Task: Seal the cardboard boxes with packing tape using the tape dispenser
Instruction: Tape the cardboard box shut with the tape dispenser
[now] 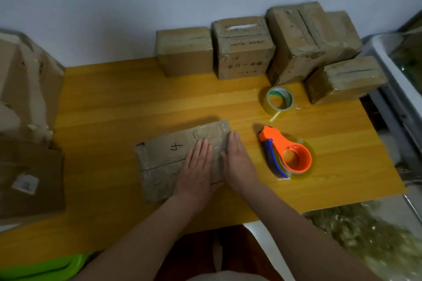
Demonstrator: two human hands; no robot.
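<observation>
A flat cardboard box (164, 155) with a handwritten mark lies on the yellow wooden table (114, 102), clear tape shining on its right end. My left hand (196, 166) presses flat on the box top with straight fingers. My right hand (237, 162) lies flat against the box's right edge, fingers straight. The orange and blue tape dispenser (285, 153) lies on the table just right of my right hand, untouched. A loose roll of clear tape (279, 100) sits behind it.
Several taped cardboard boxes (244, 48) stand along the wall at the back right. More cardboard (27, 166) is piled at the left. A green plastic item (45, 267) shows at the bottom left. A metal frame (395, 89) runs along the table's right.
</observation>
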